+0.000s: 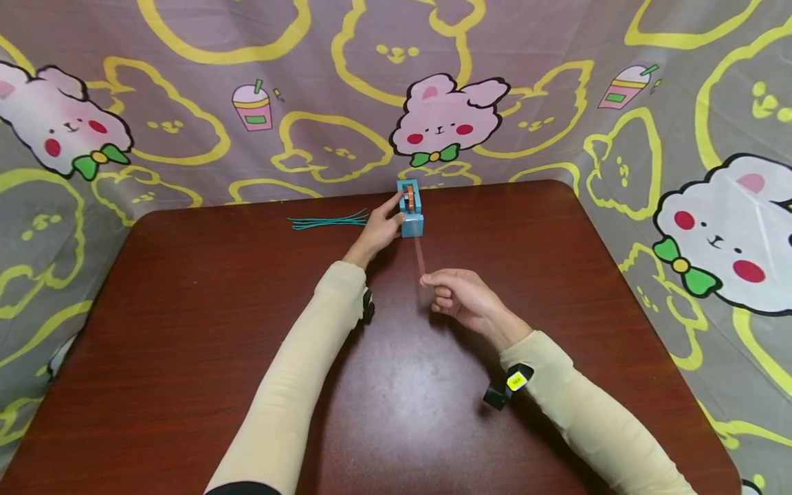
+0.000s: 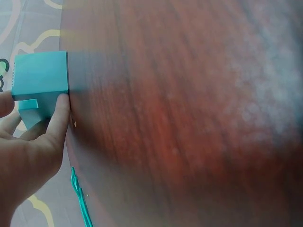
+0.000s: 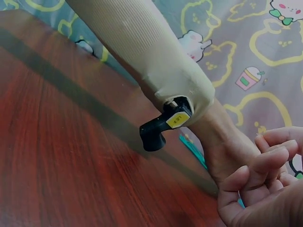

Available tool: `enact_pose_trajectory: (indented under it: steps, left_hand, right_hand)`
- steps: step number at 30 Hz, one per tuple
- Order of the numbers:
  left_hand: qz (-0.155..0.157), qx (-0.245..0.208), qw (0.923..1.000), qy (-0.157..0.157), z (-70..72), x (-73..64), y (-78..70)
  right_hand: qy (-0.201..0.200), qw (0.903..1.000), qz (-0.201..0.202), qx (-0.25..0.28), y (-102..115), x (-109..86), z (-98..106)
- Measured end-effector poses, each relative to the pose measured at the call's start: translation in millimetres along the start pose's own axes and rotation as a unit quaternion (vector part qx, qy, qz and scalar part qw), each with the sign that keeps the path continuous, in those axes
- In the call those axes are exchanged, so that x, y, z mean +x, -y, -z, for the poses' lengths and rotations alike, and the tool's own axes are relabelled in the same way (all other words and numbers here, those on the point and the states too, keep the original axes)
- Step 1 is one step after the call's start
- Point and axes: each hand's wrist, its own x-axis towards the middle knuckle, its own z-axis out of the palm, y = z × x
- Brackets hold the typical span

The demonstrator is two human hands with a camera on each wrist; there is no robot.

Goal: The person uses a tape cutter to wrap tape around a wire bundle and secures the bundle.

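A light blue tape dispenser (image 1: 412,227) with an orange-brown tape roll (image 1: 410,198) inside stands near the back edge of the table. My left hand (image 1: 379,232) grips it from the left side; in the left wrist view, thumb and fingers of that hand (image 2: 33,153) lie against the dispenser (image 2: 41,73). A strip of clear tape (image 1: 419,256) stretches from the dispenser's front toward me. Its free end is pinched between thumb and forefinger of my right hand (image 1: 467,299), the other fingers curled. In the right wrist view the right hand (image 3: 267,187) shows, but the tape cannot be made out.
Several thin teal cords (image 1: 328,221) lie on the brown table (image 1: 204,330) left of the dispenser. A patterned curtain (image 1: 346,82) rises directly behind the table and along its sides. Black wrist cameras (image 1: 504,388) stick out from the sleeves.
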Motion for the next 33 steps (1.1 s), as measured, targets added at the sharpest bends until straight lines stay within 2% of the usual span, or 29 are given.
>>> enact_pose_trajectory:
  steps: [7, 16, 23, 29, 31, 33]
  left_hand:
    - [0.0, -0.001, 1.0, 0.0, -1.3, 1.5, -0.1]
    - [0.007, -0.039, 0.9992, 0.007, -2.5, 0.5, 0.4]
    - [-0.014, 0.006, 0.9998, 0.017, -0.1, -2.3, 2.2]
    - [-0.042, -0.004, 0.9989, 0.018, 15.2, -6.3, 4.6]
    - [-0.062, 0.009, 0.9979, 0.014, 25.2, -8.0, 2.9]
    - [-0.084, 0.044, 0.9955, 0.007, 37.7, -10.4, 0.5]
  right_hand:
    - [0.001, 1.0, 0.002, -0.001, -5.0, -4.1, 2.8]
    - [-0.014, 0.9998, 0.0, 0.011, -8.0, -8.6, 13.9]
    - [-0.012, 0.9999, -0.003, 0.011, -7.4, -8.4, 13.7]
    - [-0.008, 0.9999, -0.005, 0.008, -8.1, -8.6, 13.8]
    - [-0.007, 0.9999, -0.005, 0.008, -8.2, -9.4, 14.5]
    - [-0.008, 0.9999, -0.005, 0.009, -8.0, -10.2, 15.2]
